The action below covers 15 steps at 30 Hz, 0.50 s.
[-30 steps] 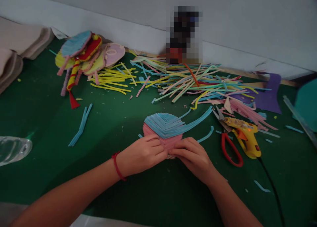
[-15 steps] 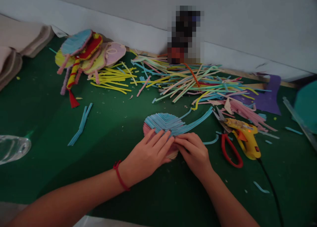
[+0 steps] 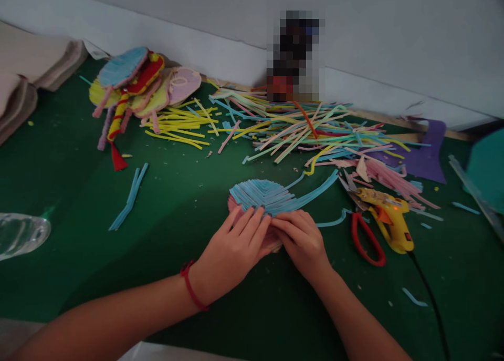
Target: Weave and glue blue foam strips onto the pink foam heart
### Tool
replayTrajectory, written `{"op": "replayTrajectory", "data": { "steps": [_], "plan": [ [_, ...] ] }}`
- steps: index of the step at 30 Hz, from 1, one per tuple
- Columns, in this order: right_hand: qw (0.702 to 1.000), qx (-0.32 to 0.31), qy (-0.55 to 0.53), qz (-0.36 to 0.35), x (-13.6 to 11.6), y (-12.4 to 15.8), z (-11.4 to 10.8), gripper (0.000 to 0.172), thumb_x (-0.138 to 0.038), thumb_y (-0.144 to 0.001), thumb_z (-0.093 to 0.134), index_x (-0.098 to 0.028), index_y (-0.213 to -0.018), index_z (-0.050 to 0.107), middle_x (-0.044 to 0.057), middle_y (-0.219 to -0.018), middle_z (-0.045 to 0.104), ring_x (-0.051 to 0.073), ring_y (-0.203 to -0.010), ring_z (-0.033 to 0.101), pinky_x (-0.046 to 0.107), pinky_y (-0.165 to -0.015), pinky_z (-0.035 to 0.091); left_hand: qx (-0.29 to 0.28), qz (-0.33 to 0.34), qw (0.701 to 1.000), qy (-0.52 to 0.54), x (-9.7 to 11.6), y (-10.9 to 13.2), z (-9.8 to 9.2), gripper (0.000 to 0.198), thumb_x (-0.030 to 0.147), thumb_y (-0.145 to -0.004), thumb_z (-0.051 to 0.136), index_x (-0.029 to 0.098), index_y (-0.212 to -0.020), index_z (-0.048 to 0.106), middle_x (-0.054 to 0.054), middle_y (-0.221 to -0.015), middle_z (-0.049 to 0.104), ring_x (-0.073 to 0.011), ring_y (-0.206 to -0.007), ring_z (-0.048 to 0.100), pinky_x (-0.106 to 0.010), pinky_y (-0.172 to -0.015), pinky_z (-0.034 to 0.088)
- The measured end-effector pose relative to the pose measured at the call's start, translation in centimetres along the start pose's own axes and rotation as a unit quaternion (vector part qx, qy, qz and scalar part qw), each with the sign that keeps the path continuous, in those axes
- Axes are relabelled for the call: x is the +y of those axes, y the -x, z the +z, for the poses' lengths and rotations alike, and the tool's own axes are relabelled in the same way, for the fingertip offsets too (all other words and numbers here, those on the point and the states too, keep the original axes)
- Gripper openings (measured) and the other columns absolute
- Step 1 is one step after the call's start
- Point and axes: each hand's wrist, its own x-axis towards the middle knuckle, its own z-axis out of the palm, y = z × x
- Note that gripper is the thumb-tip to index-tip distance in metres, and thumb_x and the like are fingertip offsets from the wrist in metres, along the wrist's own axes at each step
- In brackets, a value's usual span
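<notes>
A round pink piece [image 3: 235, 199] lies on the table, its upper part covered by blue pipe cleaners [image 3: 262, 193] laid side by side in a V pattern. Their loose ends fan out to the right. My left hand [image 3: 240, 243] rests flat across the piece, fingers stretched out and tips on the lower blue rows. Beside it, touching the left fingertips, my right hand [image 3: 305, 240] is closed in a pinch at the lower blue edge. A single blue pipe cleaner [image 3: 333, 224] runs out from behind the right hand; the pinched part is mostly hidden.
Right of my hands lie red-handled scissors [image 3: 368, 243] and a yellow glue gun [image 3: 396, 222] with a black cord. Behind are a heap of mixed pipe cleaners [image 3: 299, 135] and several hand fans [image 3: 124, 69]. A clear plastic object [image 3: 23, 236] lies left; two blue stems [image 3: 129, 198] are nearer.
My right hand has shifted slightly left along the lower blue edge, with its fingertips closer to my left fingers. The left hand has barely moved, still flat on the round piece.
</notes>
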Motion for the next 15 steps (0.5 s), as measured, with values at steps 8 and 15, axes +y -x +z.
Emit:
{"op": "replayTrajectory", "data": {
  "steps": [8,15],
  "plan": [
    [1.000,-0.012,-0.002,-0.006,-0.36,-0.16,-0.09,0.015,-0.009,-0.088,0.055,-0.017,-0.096,0.065,0.006,-0.087,0.068,0.016,-0.077,0.055,0.031,-0.069,0.044,-0.015,-0.008,1.000,-0.005,0.12,0.21,0.27,0.042,0.032,-0.099,0.034,0.006,-0.125,0.054,-0.014,-0.128,0.060,-0.0240,-0.115,0.058,-0.042,-0.097,0.045],
    [0.999,-0.015,0.029,0.028,-0.22,-0.10,-0.07,0.012,-0.016,-0.090,0.055,-0.018,-0.091,0.067,0.004,-0.083,0.067,0.015,-0.074,0.054,0.030,-0.068,0.041,-0.056,-0.011,0.998,-0.010,-0.02,0.39,0.95,0.045,0.034,-0.098,0.035,0.006,-0.129,0.051,-0.015,-0.133,0.055,-0.0257,-0.121,0.054,-0.044,-0.101,0.043]
  ]
}}
